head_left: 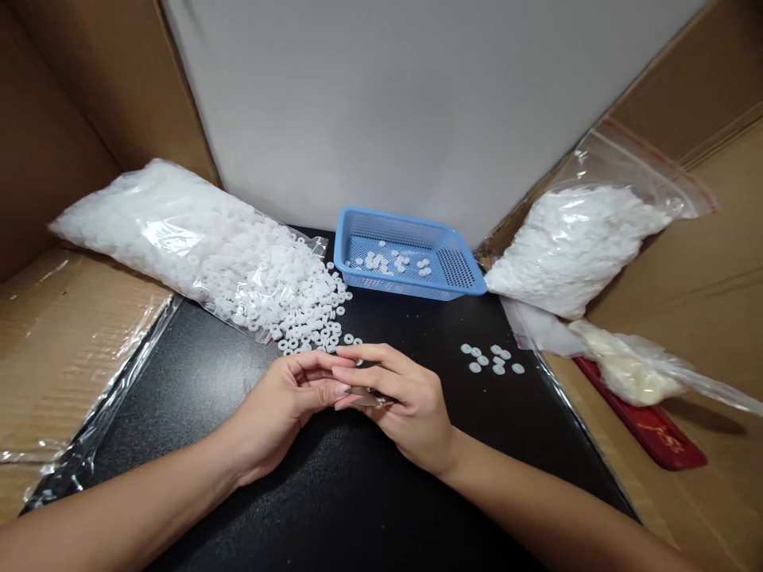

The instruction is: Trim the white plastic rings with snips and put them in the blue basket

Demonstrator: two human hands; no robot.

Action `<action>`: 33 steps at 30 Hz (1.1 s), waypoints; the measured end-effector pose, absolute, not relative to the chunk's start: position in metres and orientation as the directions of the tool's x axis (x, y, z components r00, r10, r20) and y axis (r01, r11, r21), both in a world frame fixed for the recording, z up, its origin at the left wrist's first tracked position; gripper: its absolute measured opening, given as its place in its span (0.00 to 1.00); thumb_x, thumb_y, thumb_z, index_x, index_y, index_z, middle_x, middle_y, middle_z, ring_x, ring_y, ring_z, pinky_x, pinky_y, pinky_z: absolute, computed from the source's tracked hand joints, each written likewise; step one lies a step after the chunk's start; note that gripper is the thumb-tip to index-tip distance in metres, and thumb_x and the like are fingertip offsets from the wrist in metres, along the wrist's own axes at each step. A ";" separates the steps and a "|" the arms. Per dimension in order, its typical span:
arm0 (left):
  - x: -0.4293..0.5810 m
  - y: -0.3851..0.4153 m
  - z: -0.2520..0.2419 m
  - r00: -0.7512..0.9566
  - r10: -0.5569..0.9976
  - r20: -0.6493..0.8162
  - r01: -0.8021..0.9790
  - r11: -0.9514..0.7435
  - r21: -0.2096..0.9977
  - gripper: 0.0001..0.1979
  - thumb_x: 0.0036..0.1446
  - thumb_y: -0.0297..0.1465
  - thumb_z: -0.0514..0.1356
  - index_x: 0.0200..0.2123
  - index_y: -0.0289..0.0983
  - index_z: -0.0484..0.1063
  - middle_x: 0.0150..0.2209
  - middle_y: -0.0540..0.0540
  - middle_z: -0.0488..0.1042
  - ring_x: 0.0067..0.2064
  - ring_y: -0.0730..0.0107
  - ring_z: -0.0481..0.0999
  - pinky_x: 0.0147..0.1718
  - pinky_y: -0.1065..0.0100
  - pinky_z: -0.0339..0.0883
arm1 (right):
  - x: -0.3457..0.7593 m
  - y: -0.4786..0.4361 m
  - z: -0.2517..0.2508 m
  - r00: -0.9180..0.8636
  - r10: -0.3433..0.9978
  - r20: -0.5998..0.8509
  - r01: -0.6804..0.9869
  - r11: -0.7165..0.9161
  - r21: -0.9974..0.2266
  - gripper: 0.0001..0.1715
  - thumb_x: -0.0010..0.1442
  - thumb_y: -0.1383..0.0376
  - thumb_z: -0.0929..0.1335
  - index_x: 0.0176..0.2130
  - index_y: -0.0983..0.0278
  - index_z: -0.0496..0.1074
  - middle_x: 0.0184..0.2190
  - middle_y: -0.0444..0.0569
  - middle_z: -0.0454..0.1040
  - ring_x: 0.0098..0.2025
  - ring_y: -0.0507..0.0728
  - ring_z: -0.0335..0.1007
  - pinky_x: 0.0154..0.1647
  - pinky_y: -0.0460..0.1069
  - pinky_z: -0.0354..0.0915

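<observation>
My left hand (301,397) and my right hand (411,401) meet over the black table, fingertips touching. Pinched in the fingers of my right hand is a small shiny metal tool (363,397), its kind mostly hidden by the fingers. The thumb and fingers of my left hand are closed at the tool's tip; what they hold there is hidden or too small to make out. Just beyond my hands lies a heap of small white rings (310,318), spilling from a clear plastic bag (179,230) at the left.
A blue perforated basket (411,290) stands at the back, with several white pieces inside. Several whitish discs (499,369) lie right of my hands. At the right are a zip bag of white pieces (584,238), a yellowish bag (632,373) and a red flat object (673,445). Cardboard (703,318) walls both sides.
</observation>
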State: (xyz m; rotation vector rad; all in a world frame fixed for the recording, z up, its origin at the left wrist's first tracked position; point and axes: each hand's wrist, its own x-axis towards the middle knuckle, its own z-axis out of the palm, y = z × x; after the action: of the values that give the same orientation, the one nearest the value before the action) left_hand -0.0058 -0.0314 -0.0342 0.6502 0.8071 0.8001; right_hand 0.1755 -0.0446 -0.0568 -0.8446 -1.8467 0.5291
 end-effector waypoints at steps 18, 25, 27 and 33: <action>-0.008 -0.031 -0.026 0.456 0.822 -0.342 -0.347 0.518 0.782 0.17 0.43 0.31 0.78 0.30 0.35 0.75 0.24 0.51 0.78 0.28 0.76 0.74 0.33 0.75 0.66 | 0.170 -0.045 -0.050 -0.139 0.898 0.417 0.086 0.431 -0.898 0.15 0.53 0.57 0.80 0.38 0.61 0.80 0.36 0.49 0.78 0.37 0.56 0.77 0.36 0.49 0.73; -0.007 -0.032 -0.028 0.515 0.803 -0.299 -0.362 0.520 0.774 0.14 0.50 0.35 0.75 0.34 0.36 0.76 0.27 0.49 0.79 0.30 0.72 0.75 0.36 0.71 0.66 | 0.173 -0.046 -0.049 -0.137 0.939 0.315 0.009 0.319 -0.948 0.18 0.49 0.53 0.81 0.36 0.60 0.81 0.37 0.47 0.74 0.31 0.51 0.70 0.26 0.45 0.69; -0.007 -0.033 -0.028 0.538 0.795 -0.281 -0.348 0.513 0.785 0.15 0.50 0.34 0.75 0.36 0.37 0.75 0.29 0.47 0.81 0.32 0.70 0.77 0.38 0.70 0.66 | 0.174 -0.046 -0.049 -0.148 0.947 0.285 -0.030 0.283 -0.959 0.18 0.49 0.53 0.81 0.36 0.60 0.81 0.38 0.47 0.72 0.32 0.52 0.71 0.30 0.46 0.71; -0.009 -0.034 -0.026 0.536 0.810 -0.239 -0.317 0.456 0.832 0.13 0.51 0.31 0.75 0.37 0.38 0.75 0.28 0.51 0.81 0.33 0.71 0.77 0.41 0.70 0.65 | 0.174 -0.045 -0.050 -0.199 0.931 0.305 -0.157 0.277 -0.948 0.16 0.49 0.57 0.81 0.37 0.58 0.81 0.38 0.46 0.72 0.37 0.52 0.71 0.33 0.45 0.69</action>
State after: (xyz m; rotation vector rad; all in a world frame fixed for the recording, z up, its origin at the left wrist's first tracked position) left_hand -0.0089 -0.0339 -0.0257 0.8193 0.6963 0.7685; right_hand 0.1737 -0.0450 -0.0498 -0.7817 -1.3981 1.1955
